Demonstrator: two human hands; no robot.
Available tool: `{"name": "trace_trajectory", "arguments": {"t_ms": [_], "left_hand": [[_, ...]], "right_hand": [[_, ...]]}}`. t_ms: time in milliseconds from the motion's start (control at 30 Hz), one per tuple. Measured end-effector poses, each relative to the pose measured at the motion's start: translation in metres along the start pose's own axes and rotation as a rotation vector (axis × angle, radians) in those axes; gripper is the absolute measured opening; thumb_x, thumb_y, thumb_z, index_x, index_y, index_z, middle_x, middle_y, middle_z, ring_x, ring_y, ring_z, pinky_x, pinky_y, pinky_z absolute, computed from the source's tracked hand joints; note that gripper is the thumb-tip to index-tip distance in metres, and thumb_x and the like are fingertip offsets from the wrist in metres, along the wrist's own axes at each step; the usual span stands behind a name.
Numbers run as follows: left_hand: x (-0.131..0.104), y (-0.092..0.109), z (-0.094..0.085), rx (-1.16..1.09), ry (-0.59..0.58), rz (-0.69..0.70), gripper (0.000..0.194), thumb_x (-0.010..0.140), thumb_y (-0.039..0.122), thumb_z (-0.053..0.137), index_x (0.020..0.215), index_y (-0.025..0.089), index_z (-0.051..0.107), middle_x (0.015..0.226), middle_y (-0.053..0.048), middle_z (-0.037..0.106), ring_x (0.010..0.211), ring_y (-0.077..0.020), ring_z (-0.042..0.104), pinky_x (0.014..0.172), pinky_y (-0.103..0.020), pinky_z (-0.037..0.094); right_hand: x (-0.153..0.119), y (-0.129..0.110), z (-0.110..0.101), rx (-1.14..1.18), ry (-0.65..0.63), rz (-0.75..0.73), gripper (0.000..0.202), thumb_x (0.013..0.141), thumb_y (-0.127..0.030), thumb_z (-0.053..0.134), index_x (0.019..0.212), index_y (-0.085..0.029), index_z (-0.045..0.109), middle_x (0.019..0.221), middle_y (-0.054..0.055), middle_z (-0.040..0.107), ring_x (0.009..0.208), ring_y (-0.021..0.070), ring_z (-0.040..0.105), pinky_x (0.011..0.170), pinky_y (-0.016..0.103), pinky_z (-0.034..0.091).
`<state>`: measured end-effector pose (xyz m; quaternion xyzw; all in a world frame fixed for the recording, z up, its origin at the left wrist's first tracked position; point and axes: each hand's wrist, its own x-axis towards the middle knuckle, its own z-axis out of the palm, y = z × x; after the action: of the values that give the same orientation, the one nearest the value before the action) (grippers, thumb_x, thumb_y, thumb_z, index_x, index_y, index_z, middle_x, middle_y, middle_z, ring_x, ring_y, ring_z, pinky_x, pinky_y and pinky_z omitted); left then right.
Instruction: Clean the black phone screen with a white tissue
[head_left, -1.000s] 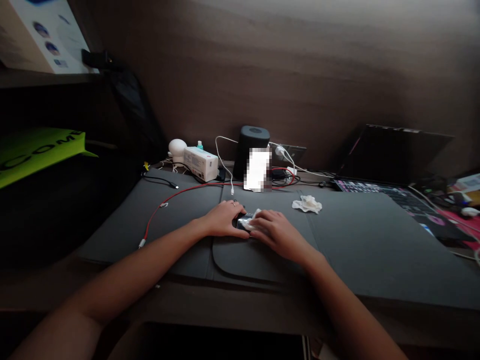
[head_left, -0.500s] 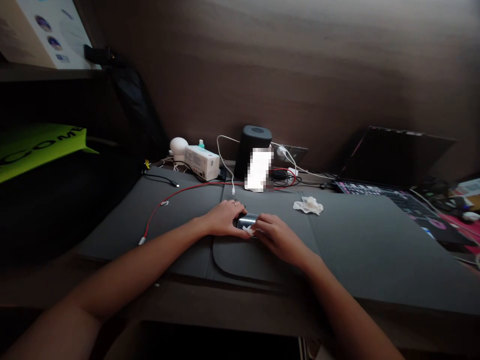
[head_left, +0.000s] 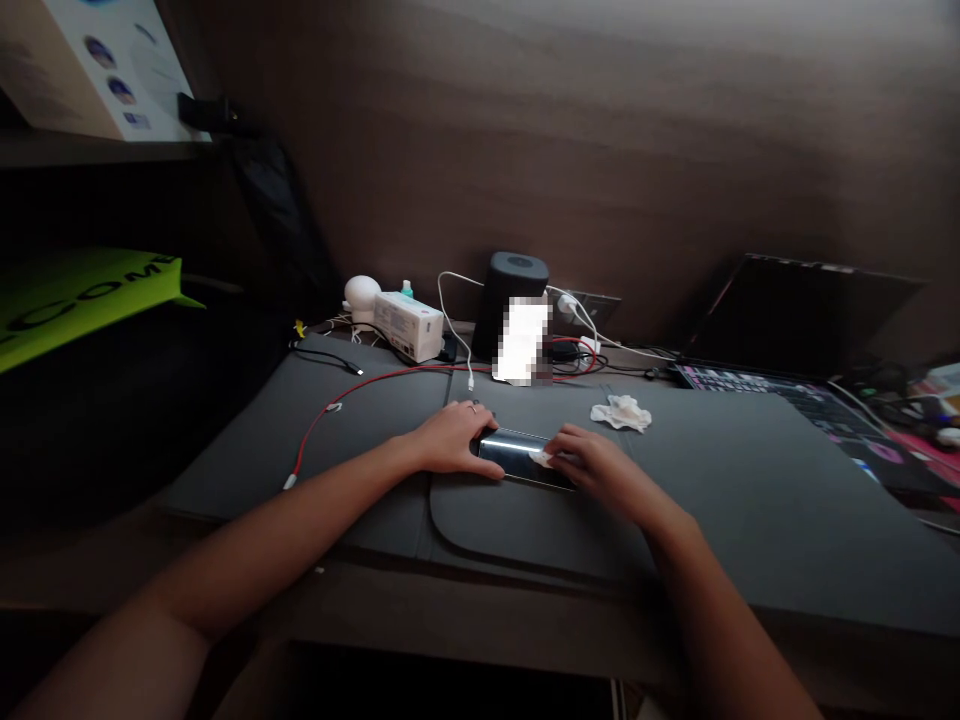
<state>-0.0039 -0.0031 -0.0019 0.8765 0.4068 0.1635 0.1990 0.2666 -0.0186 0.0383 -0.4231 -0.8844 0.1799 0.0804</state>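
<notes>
A dark, glossy smartphone [head_left: 517, 455] lies flat on the grey mat [head_left: 360, 420], its long side running left to right. My left hand [head_left: 459, 440] grips its left end, thumb on the near edge and fingers at the far edge. Pinched in the fingers of my right hand [head_left: 592, 465] is a small white tissue [head_left: 540, 458], pressed on the screen toward the right end. My right hand covers that end of the phone. Behind it, to the right, a crumpled white tissue [head_left: 622, 413] rests on the mat.
A lit, blurred-out screen [head_left: 523, 340] leans against a dark cylindrical device [head_left: 517, 268]. Left of these stand a white box [head_left: 409, 325] and a round white object [head_left: 363, 298]. A red cable [head_left: 315, 420] curves over the mat. An open laptop [head_left: 795, 320] sits at right.
My right hand has slid right along the phone with the tissue, baring more of the screen. The left hand keeps its hold. The view has shifted slightly.
</notes>
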Motion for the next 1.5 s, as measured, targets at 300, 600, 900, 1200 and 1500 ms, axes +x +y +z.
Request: {"name": "trace_trajectory", "arguments": {"t_ms": [300,600,900,1200,1500], "left_hand": [[0.0,-0.004,0.004,-0.001,0.009,0.014,0.064,0.07,0.067,0.074,0.109,0.019,0.059,0.098,-0.006,0.063,0.095,-0.0262,0.058,0.082,-0.036,0.043],[0.0,-0.005,0.003,-0.005,0.012,0.014,0.065,0.069,0.068,0.074,0.109,0.019,0.06,0.098,-0.005,0.063,0.094,-0.0261,0.058,0.082,-0.036,0.044],[0.001,-0.004,0.003,-0.006,0.01,0.022,0.063,0.07,0.068,0.073,0.107,0.019,0.06,0.098,-0.006,0.063,0.094,-0.0257,0.058,0.081,-0.035,0.043],[0.001,-0.004,0.003,0.009,0.009,0.021,0.061,0.071,0.067,0.073,0.106,0.019,0.059,0.098,-0.006,0.063,0.095,-0.0267,0.058,0.082,-0.036,0.043],[0.0,-0.002,0.003,0.023,0.008,0.004,0.06,0.071,0.067,0.072,0.105,0.019,0.059,0.101,-0.007,0.063,0.095,-0.0274,0.058,0.08,-0.036,0.044]], "right_hand": [[-0.007,0.01,-0.002,0.002,-0.007,0.07,0.019,0.094,-0.031,0.051,0.088,-0.02,0.065,0.087,0.006,0.061,0.075,0.0193,0.059,0.067,0.029,0.044],[-0.009,0.01,-0.003,0.067,-0.062,0.066,0.02,0.094,-0.034,0.052,0.088,-0.021,0.065,0.087,0.005,0.062,0.072,0.0182,0.059,0.065,0.028,0.045],[-0.007,0.008,-0.002,0.088,-0.081,0.052,0.02,0.094,-0.034,0.053,0.088,-0.021,0.066,0.088,0.005,0.062,0.074,0.0185,0.059,0.067,0.029,0.045],[-0.002,0.01,0.003,-0.092,0.019,0.07,0.012,0.091,-0.024,0.052,0.087,-0.02,0.063,0.085,0.005,0.061,0.075,0.0189,0.058,0.067,0.028,0.042],[0.009,-0.007,0.019,-0.074,0.07,0.014,0.011,0.091,-0.021,0.052,0.091,-0.02,0.063,0.087,0.005,0.061,0.076,0.0186,0.058,0.068,0.028,0.04]]}}
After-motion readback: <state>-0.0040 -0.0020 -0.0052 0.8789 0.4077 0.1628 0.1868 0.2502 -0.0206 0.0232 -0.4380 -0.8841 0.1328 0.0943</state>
